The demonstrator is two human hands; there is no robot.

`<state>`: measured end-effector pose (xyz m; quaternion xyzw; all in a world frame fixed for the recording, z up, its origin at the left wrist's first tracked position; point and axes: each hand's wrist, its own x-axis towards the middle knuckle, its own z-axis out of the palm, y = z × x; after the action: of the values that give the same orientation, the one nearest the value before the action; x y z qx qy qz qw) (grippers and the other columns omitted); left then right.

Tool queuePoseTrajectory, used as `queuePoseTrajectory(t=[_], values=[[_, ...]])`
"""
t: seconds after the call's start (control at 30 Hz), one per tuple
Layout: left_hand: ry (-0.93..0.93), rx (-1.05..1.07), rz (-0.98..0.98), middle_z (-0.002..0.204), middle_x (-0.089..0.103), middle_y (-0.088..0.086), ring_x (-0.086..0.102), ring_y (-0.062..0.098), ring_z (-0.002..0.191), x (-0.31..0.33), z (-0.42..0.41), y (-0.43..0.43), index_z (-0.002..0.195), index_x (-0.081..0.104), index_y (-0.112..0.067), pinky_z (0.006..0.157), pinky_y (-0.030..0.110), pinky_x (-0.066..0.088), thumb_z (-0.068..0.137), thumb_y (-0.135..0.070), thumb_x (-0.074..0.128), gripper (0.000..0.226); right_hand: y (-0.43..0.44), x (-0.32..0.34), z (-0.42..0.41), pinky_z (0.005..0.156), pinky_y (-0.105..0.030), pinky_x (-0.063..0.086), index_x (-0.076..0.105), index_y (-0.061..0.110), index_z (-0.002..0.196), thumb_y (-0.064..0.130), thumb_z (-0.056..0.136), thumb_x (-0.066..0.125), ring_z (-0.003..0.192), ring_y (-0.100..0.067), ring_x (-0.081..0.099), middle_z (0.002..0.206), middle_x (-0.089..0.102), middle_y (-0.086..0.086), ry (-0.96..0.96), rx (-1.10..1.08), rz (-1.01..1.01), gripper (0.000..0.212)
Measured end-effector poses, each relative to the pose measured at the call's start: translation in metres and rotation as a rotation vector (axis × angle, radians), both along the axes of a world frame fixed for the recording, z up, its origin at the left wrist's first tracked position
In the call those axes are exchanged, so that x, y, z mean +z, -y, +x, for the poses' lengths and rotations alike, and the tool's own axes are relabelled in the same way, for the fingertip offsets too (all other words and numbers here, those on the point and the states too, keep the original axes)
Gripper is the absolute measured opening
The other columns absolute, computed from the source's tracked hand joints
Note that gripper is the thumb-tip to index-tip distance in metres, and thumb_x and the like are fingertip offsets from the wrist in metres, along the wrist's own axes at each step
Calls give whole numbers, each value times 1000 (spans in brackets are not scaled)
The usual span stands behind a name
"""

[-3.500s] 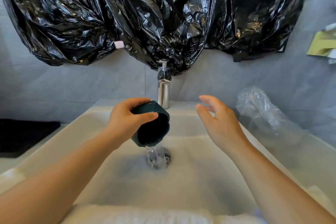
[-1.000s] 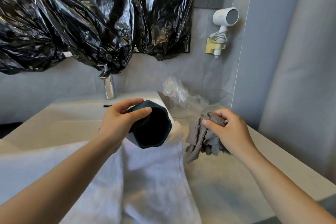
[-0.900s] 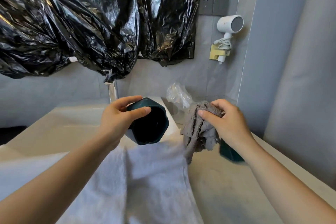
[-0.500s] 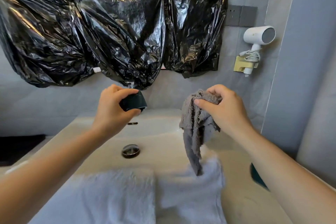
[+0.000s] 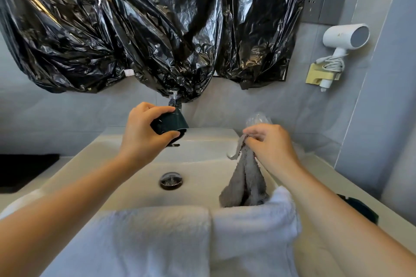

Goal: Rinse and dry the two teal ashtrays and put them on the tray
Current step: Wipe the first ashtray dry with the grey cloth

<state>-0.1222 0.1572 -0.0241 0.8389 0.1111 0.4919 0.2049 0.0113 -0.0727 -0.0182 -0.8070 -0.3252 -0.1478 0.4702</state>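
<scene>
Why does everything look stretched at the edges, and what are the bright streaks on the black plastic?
Head view: a wide-angle lens stretches the forearms and edges; light glares off the crinkled black plastic sheeting; the grey fluffy cloth in the right hand looks slightly blurred.

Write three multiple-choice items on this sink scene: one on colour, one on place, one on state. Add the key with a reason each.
1. The ashtray held by the left hand is: A white; B teal; C yellow.
2. The grey cloth is: A hanging from the right hand over the sink; B stuffed inside the ashtray; C spread flat on the floor.
3. The left hand is: A flat and open; B out of view; C gripping the ashtray.
Key: 1 B, its wall shows dark teal; 2 A, that hand pinches its top and it droops into the sink; 3 C, the hand curls round it.
</scene>
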Motion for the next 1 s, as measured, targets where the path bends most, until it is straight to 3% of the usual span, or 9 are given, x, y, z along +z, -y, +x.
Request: queuePoseTrajectory(t=[0.1,0.17,0.33,0.47,0.6,0.67,0.77,0.87,1.0], values=[[14,-22,-150,104,53,-2,50,15,99,-2,2,6,113,67,-29,79,18,37,69,-20,83,48,0,-1,6,51,-31,33,51,8,54,11,88,61,51,-19,45,52,47,-5,27,-49,-78,36],[56,-46,-314,104,57,-5,54,12,95,-3,6,7,109,67,-32,77,15,41,69,-21,83,44,-1,-4,11,54,-31,20,40,14,53,16,85,64,52,-18,32,52,33,-5,-113,-25,-149,39],[97,-227,-851,103,70,5,66,23,92,-20,20,-7,103,70,-26,80,38,56,68,-25,85,38,-16,-18,12,57,-27,47,61,2,87,10,89,62,60,-24,59,72,63,-15,-896,154,246,8],[109,-253,-1166,105,67,11,61,29,98,-44,27,-15,107,68,-15,64,36,51,80,-26,75,30,-40,-22,16,44,-22,47,58,7,81,14,88,61,44,-15,59,56,62,-5,-1060,152,403,11],[97,-237,-1207,107,66,11,60,28,98,-54,25,-26,111,65,-13,63,36,51,80,-24,75,35,-67,-25,16,74,-33,54,59,6,94,14,92,55,70,-21,60,78,62,-9,-1217,237,580,9],[106,-232,-1179,106,66,11,61,25,93,-56,24,-31,112,65,-13,62,35,51,79,-25,76,36,-80,-29,9,84,-34,53,61,4,103,13,93,56,79,-23,63,88,66,-13,-1232,292,640,15],[116,-225,-1169,106,67,11,62,31,98,-61,27,-33,109,67,-15,71,39,54,75,-30,79,40,-97,-43,-6,75,-29,54,64,2,107,15,95,56,86,-23,67,102,71,-17,-1177,380,597,20],[86,-201,-1131,106,68,11,65,34,98,-64,29,-32,103,68,-22,80,45,57,63,-35,86,46,-107,-62,-17,71,-28,55,66,8,104,21,95,58,98,-24,68,107,71,-15,-972,401,384,18],[52,-139,-1042,105,66,8,63,27,92,-65,30,-28,111,64,-21,71,35,55,71,-28,83,44,-104,-74,-22,76,-25,57,68,16,117,21,96,58,102,-18,66,117,68,-6,-725,502,60,24]])
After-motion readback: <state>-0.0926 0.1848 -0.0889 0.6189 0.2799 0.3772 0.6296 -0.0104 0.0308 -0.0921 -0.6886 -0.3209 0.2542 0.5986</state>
